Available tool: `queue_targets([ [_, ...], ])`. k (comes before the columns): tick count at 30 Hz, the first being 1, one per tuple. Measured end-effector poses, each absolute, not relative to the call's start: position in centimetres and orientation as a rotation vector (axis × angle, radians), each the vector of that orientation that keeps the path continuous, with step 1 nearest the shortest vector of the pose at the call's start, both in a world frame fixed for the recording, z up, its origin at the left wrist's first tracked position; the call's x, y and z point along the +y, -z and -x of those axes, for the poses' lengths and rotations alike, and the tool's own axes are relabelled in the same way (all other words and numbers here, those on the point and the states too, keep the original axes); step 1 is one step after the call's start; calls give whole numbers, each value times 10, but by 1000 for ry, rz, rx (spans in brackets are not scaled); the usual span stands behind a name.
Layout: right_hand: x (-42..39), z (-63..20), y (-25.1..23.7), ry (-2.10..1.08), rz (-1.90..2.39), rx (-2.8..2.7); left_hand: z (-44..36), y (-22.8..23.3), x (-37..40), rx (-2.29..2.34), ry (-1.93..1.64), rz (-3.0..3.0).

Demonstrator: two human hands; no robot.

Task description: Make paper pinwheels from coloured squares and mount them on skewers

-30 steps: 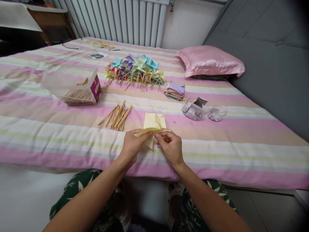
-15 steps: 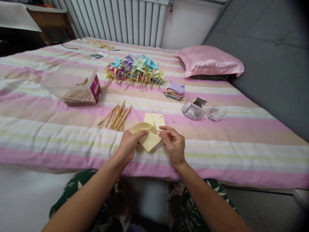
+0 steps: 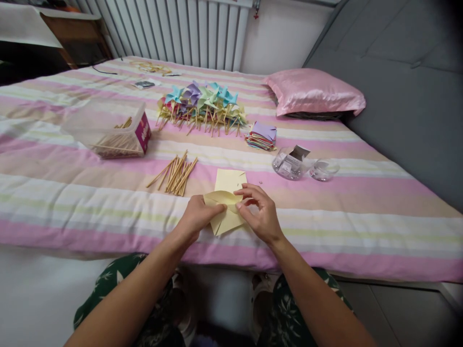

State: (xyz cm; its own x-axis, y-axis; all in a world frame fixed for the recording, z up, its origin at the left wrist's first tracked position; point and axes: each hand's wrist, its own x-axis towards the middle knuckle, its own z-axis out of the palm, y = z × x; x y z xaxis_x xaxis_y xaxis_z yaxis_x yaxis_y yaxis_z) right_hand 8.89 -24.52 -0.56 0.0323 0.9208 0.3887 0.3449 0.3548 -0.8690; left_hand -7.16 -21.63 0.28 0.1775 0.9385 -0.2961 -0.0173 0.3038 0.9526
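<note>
A pale yellow paper square [image 3: 227, 222], slit at its corners, is held low over the near edge of the bed. My left hand [image 3: 198, 215] pinches its left side, the thumb pressing near the middle where a flap curls over. My right hand [image 3: 261, 212] grips the paper's right upper edge between thumb and fingertips. Just beyond lies another pale yellow sheet [image 3: 229, 179] with slits, flat on the bedspread. Several wooden sticks [image 3: 177, 174] lie in a loose pile to the left of it.
Behind are a clear plastic box [image 3: 108, 130] of sticks, a heap of paper pinwheels [image 3: 202, 103] and a stack of coloured paper [image 3: 263, 135]. To the right stand a clear round container [image 3: 287, 165] and a clear lid [image 3: 323, 170]. A pink pillow [image 3: 314, 91] lies farther back.
The held paper has turned and come slightly nearer, and its curled flap now lies across the middle. My right hand has shifted to the paper's upper right edge.
</note>
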Motion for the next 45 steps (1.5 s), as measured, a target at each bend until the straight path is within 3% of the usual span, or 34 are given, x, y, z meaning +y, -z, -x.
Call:
queue_targets([
  [7,-239,-89,21,-755,1350,-1325,71,-2,-216,1147,-832,-1009],
  [16,-236,-92,26,-1089,1208,-974,74,-8,-215,1042,-833,-899],
  [25,-235,-91,21,-1172,1132,-732,76,-10,-217,994,-676,-1073],
  [40,-235,-90,22,-1099,1122,-735,72,-4,-217,977,-737,-1034],
  [43,-234,-93,23,-913,1247,-929,71,0,-216,1016,-774,-1063],
  [45,-235,-96,20,-628,1333,-1161,72,2,-215,1076,-833,-1180],
])
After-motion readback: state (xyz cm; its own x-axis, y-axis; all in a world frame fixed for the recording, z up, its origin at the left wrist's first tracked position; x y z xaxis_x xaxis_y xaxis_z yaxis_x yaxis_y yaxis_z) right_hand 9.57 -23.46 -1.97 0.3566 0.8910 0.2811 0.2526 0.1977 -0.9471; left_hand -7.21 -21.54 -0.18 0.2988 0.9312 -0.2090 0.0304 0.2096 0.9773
